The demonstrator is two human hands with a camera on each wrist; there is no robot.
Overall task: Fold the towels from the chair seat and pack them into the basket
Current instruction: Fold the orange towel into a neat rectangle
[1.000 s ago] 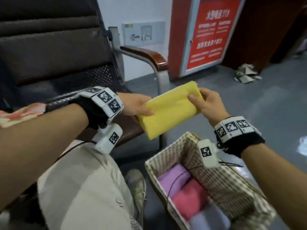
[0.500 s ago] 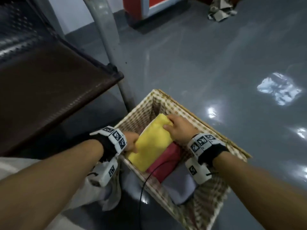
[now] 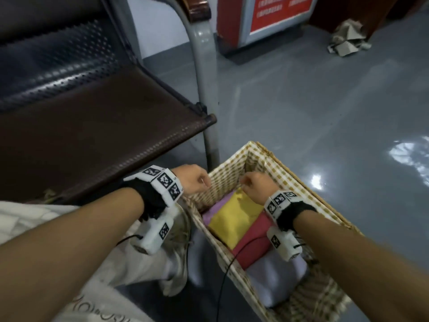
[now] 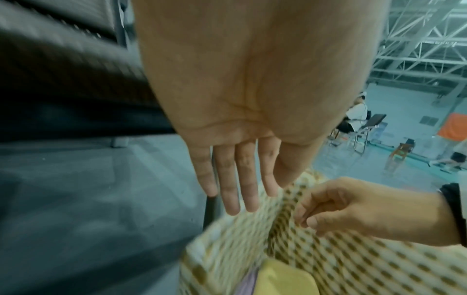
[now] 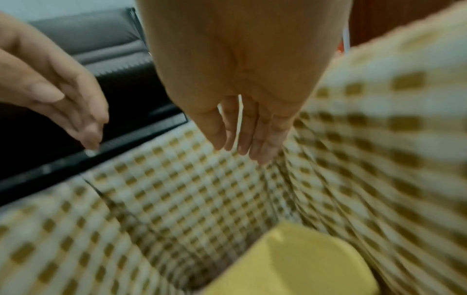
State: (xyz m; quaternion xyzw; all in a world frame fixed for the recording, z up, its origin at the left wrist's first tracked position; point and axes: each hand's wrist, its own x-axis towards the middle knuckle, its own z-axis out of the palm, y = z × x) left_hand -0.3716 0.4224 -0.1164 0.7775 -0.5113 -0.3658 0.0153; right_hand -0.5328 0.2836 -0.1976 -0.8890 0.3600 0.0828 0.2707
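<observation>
Head view: yellow towel (image 3: 234, 217) lies in the basket (image 3: 308, 191) on the others; my left hand (image 3: 193, 182) and right hand (image 3: 256, 187) hover empty. Wrist views: fingers relaxed. I'd lift clear without snagging it.

Dim indoor light, glare on the floor (image 3: 325, 126), motion-blurred wrist views.
</observation>
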